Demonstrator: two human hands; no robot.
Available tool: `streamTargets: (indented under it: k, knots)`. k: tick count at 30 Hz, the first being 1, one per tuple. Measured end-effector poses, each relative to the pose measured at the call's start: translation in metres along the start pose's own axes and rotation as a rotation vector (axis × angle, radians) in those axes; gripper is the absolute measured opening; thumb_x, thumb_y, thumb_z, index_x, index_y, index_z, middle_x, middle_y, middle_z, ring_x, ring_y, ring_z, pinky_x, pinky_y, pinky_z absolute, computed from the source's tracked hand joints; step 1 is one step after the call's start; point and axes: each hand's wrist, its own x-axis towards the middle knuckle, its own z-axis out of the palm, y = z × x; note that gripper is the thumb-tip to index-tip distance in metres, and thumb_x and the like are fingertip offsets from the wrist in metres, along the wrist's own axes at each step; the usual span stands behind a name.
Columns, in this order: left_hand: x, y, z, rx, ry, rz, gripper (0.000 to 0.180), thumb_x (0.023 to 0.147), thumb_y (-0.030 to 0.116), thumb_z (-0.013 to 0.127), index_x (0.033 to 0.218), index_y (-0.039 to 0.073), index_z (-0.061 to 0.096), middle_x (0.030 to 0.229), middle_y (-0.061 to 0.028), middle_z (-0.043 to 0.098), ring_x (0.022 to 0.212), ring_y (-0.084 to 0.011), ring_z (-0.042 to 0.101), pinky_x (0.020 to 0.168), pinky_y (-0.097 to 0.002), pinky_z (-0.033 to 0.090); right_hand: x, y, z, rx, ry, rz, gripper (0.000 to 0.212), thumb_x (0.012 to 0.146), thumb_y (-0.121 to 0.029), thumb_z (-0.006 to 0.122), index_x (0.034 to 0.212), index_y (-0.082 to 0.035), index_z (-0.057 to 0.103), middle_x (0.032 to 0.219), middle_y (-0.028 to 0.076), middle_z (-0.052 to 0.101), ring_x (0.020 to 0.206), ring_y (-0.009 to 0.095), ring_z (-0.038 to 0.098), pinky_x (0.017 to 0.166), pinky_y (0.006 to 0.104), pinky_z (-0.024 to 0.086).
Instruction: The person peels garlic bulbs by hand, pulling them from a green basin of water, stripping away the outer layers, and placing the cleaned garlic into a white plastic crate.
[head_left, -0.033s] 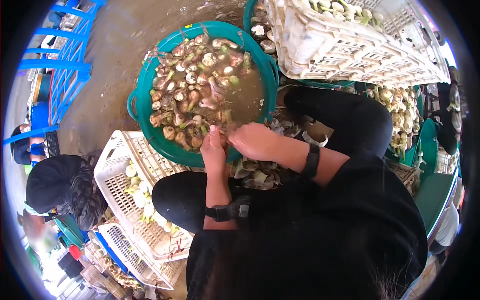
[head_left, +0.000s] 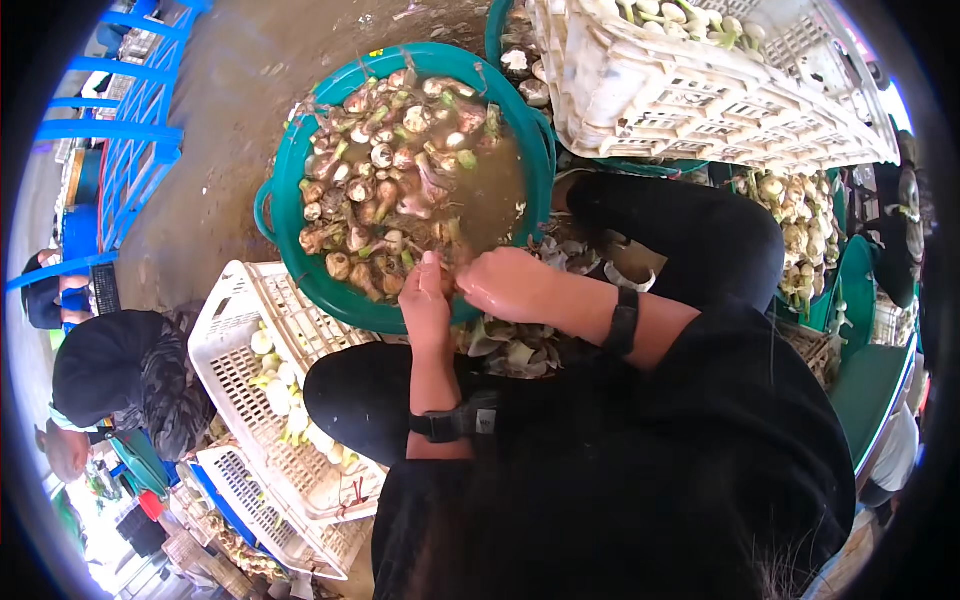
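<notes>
A round green tub (head_left: 278, 190) holds muddy water and many brown and purplish garlic-like bulbs (head_left: 385, 190) with stubby cut stems. Over its near rim, my left hand (head_left: 427, 298) is closed, thumb and fingers pinched together. My right hand (head_left: 505, 288) is curled into a fist right beside it, knuckles up. The two hands meet fingertip to fingertip. Whatever is between them is hidden by the fingers and slightly blurred. Pale, papery peelings (head_left: 515, 345) lie just below my hands, between the tub and my legs.
At my left stands a white plastic crate (head_left: 235, 335) with peeled white bulbs (head_left: 283, 390). Another white crate (head_left: 700, 105) of bulbs rises at the far right. More bulbs (head_left: 792, 230) fill a container beside my right knee. A person in dark clothing (head_left: 110, 365) is at the left.
My hands have barely shifted and remain together at the tub's near rim. The tub and crates are where they were.
</notes>
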Motion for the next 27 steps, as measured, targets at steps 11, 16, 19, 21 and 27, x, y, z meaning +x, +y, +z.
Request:
streamTargets:
  k: [11,16,19,21,27]
  knots:
    - [-0.002,-0.007,-0.007,-0.261,-0.184,-0.014,0.051,0.081,0.038,0.050,0.118,0.004,0.046,0.098,-0.0040,0.056,0.082,-0.0115,0.053,0.063,-0.0224,0.040,0.009,0.010,0.012,1.547,-0.011,0.748,0.025,0.084,-0.022,0.054,0.082,0.002,0.059,0.062,0.006,0.055,0.061,0.012,0.060,0.054,0.0270,0.046]
    - [-0.005,0.012,-0.012,-0.071,-0.273,-0.084,0.055,0.084,0.036,0.046,0.127,0.002,0.038,0.111,-0.0070,0.052,0.095,-0.0148,0.052,0.079,-0.0286,0.043,0.003,0.012,0.025,1.090,0.151,0.373,0.023,0.081,-0.019,0.057,0.085,0.003,0.060,0.067,0.010,0.059,0.058,0.015,0.057,0.055,0.0292,0.047]
    - [-0.004,0.016,-0.021,0.137,-0.408,-0.061,0.046,0.081,0.020,0.054,0.122,0.001,0.045,0.111,-0.0074,0.052,0.096,-0.0148,0.052,0.078,-0.0267,0.043,-0.001,0.004,0.012,0.564,0.513,0.009,0.023,0.080,-0.019,0.058,0.090,0.001,0.060,0.065,0.009,0.058,0.054,0.016,0.054,0.052,0.0310,0.045]
    - [-0.015,0.014,-0.018,0.174,-0.397,0.000,0.043,0.076,0.008,0.057,0.118,0.000,0.049,0.114,-0.0097,0.052,0.100,-0.0172,0.052,0.082,-0.0284,0.043,0.004,0.003,-0.001,1.072,0.177,0.655,0.022,0.082,-0.019,0.056,0.085,0.002,0.061,0.065,0.009,0.059,0.049,0.016,0.053,0.049,0.0318,0.044]
    - [-0.017,-0.003,-0.012,0.590,-0.133,0.873,0.031,0.075,-0.005,0.060,0.105,-0.001,0.056,0.119,-0.0143,0.051,0.103,-0.0219,0.053,0.085,-0.0311,0.042,0.009,0.022,0.008,1.793,0.055,0.702,0.024,0.089,-0.022,0.047,0.103,-0.003,0.050,0.091,0.007,0.058,0.073,0.016,0.058,0.065,0.0320,0.050]
